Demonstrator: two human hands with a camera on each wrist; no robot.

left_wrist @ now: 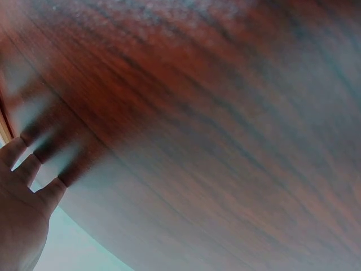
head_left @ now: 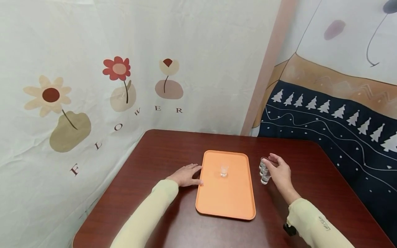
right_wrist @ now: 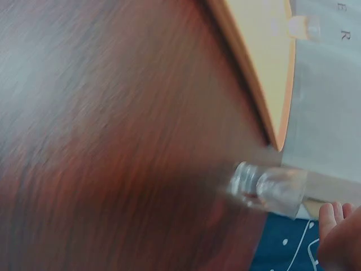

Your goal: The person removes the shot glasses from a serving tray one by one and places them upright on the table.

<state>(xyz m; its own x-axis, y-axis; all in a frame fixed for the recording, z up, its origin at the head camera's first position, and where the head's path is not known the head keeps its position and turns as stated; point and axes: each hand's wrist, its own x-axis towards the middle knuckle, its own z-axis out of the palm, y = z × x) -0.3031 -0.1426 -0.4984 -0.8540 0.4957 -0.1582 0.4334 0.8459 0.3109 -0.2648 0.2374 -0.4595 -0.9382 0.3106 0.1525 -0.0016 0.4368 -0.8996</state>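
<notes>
An orange tray (head_left: 225, 203) lies on the dark wood table, and one clear shot glass (head_left: 223, 171) stands upright on its upper half. My left hand (head_left: 185, 175) rests at the tray's left edge, thumb and fingers spread against the rim. In the left wrist view, the fingers of that hand (left_wrist: 25, 197) show at the lower left. Right of the tray stands a close group of clear shot glasses (head_left: 265, 179). My right hand (head_left: 280, 174) is beside them, its thumb overlapping the farthest glass's rim, fingers loosely bent. The right wrist view shows fingers (right_wrist: 338, 223) apart from the glasses (right_wrist: 271, 187).
The brown table (head_left: 149, 220) has rounded corners and extends around the tray. Behind it hangs a pale cloth (head_left: 211, 69) with printed flowers. A dark blue panel with white trees (head_left: 310, 113) hangs at the right.
</notes>
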